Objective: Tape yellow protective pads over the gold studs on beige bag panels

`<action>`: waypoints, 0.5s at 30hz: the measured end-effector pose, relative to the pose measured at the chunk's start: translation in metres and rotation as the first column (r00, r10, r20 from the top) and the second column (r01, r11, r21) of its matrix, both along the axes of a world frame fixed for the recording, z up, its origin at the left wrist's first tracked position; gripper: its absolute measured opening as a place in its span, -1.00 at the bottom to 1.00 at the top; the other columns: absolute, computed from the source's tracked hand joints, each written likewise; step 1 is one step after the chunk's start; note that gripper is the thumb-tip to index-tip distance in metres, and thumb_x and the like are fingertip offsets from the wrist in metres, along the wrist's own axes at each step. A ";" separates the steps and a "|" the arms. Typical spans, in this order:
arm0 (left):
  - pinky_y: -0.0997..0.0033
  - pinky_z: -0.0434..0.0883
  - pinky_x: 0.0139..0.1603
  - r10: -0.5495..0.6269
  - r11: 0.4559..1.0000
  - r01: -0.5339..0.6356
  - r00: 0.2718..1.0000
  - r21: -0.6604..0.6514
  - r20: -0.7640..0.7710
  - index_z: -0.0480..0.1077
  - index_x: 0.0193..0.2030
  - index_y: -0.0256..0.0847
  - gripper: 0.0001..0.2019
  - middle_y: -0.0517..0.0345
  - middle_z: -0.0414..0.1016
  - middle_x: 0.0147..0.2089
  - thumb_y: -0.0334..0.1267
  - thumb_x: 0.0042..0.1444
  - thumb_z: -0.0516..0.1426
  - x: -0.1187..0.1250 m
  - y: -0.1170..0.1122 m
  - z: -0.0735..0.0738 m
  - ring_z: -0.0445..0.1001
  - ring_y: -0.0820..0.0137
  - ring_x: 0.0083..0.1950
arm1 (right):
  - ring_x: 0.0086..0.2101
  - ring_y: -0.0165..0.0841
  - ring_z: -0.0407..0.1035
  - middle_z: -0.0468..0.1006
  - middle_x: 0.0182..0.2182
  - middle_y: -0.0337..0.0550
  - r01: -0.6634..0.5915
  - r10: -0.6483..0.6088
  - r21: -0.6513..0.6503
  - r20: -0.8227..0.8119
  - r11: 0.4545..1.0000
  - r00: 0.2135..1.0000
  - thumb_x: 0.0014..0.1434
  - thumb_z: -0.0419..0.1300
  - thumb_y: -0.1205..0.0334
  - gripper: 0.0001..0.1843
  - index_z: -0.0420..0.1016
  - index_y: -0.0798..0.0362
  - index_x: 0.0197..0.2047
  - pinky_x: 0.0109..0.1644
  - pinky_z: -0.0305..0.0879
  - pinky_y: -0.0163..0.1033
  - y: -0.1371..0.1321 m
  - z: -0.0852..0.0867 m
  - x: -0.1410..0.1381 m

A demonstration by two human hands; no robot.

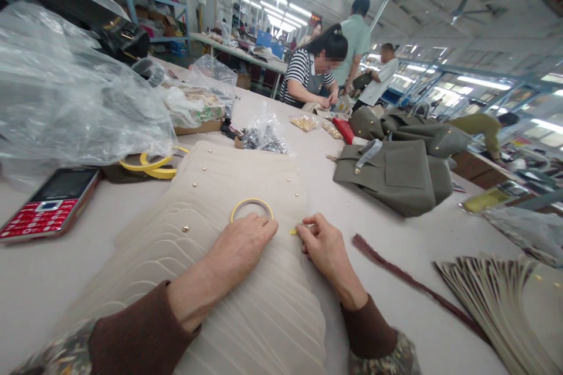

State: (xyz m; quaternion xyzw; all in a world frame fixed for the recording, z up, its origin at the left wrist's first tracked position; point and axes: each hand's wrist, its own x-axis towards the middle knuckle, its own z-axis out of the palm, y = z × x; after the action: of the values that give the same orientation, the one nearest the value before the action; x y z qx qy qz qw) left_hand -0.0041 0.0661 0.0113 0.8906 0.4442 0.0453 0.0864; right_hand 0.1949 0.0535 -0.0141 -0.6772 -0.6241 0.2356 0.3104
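In front of me lies a fanned stack of beige leather-like pieces (264, 299), with small metal studs along their far ends. My left hand (246, 243) rests over the stack, its fingers closed on the near side of a thin roll of yellow tape (251, 201). My fingertips are partly hidden behind the back of that hand. Just right of it, over the stack's right edge, my right hand (324, 246) is closed in a pinch on a small piece of yellow tape (293, 232).
A red keypad phone (50, 205), more yellow tape rolls (158, 171) and clear plastic bags (83, 94) lie left. Grey-green bags (391, 173), a dark red cord bundle (409, 281) and a strip stack (492, 293) lie right. Across the table a person in stripes (303, 79) works.
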 end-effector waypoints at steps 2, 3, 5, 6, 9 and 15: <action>0.27 0.33 -0.24 -0.005 1.000 0.005 1.000 0.014 -0.002 0.34 -0.21 -0.20 -0.87 0.09 0.47 -0.20 -0.39 0.28 -0.02 0.000 0.001 -0.002 0.40 0.24 -0.18 | -0.55 -0.35 0.41 0.54 -0.58 -0.23 -0.031 0.032 0.016 -0.043 0.999 0.999 0.18 0.14 0.16 -0.81 0.52 0.06 -0.34 -0.40 0.26 -0.30 -0.007 -0.001 0.002; 0.26 0.32 -0.23 -0.008 1.000 0.008 1.000 0.024 0.000 0.34 -0.21 -0.20 -0.87 0.09 0.46 -0.21 -0.39 0.28 -0.02 -0.001 0.001 -0.003 0.39 0.24 -0.18 | -0.51 -0.33 0.44 0.58 -0.54 -0.20 -0.058 0.059 0.037 -0.027 0.998 0.998 0.17 0.15 0.17 -0.80 0.53 0.06 -0.37 -0.36 0.28 -0.29 -0.009 -0.002 0.001; 0.24 0.31 -0.20 -0.017 0.999 0.017 1.000 0.046 0.016 0.34 -0.20 -0.19 -0.86 0.08 0.46 -0.21 -0.39 0.28 -0.03 -0.001 0.002 -0.006 0.38 0.24 -0.18 | -0.41 -0.30 0.48 0.63 -0.44 -0.14 -0.090 0.084 0.092 0.063 0.992 0.994 0.16 0.17 0.20 -0.81 0.58 0.04 -0.39 -0.26 0.30 -0.26 -0.013 -0.004 -0.001; 0.24 0.31 -0.18 -0.024 0.998 0.023 0.999 0.057 0.029 0.34 -0.20 -0.19 -0.85 0.08 0.46 -0.21 -0.39 0.29 -0.04 -0.002 0.002 -0.008 0.38 0.24 -0.18 | -0.38 -0.28 0.49 0.64 -0.41 -0.12 -0.096 0.083 0.112 0.116 0.989 0.990 0.17 0.17 0.20 -0.81 0.59 0.04 -0.37 -0.22 0.30 -0.25 -0.013 -0.004 -0.004; 0.24 0.30 -0.18 -0.046 0.996 0.041 0.997 0.082 0.064 0.34 -0.20 -0.20 -0.83 0.08 0.45 -0.22 -0.38 0.30 -0.06 -0.003 0.001 -0.011 0.37 0.24 -0.18 | -0.37 -0.27 0.49 0.64 -0.39 -0.08 -0.085 0.054 0.129 0.230 0.988 0.972 0.20 0.14 0.20 -0.77 0.61 0.04 -0.36 -0.19 0.29 -0.24 -0.009 -0.006 -0.011; 0.32 0.32 -0.18 -0.045 0.995 0.026 0.980 0.095 0.196 0.33 -0.25 -0.20 -0.84 0.12 0.44 -0.26 -0.39 0.29 -0.05 -0.006 0.000 -0.006 0.38 0.31 -0.21 | -0.49 -0.35 0.42 0.58 -0.54 -0.20 -0.074 0.066 0.028 0.221 0.997 0.973 0.12 0.18 0.24 -0.80 0.57 0.04 -0.49 -0.35 0.21 -0.31 -0.003 0.002 -0.015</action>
State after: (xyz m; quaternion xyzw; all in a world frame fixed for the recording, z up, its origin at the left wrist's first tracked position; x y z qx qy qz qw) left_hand -0.0099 0.0658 0.0055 0.8925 0.4149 0.1523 0.0896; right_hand 0.1799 0.0502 -0.0123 -0.6710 -0.6823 0.1587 0.2430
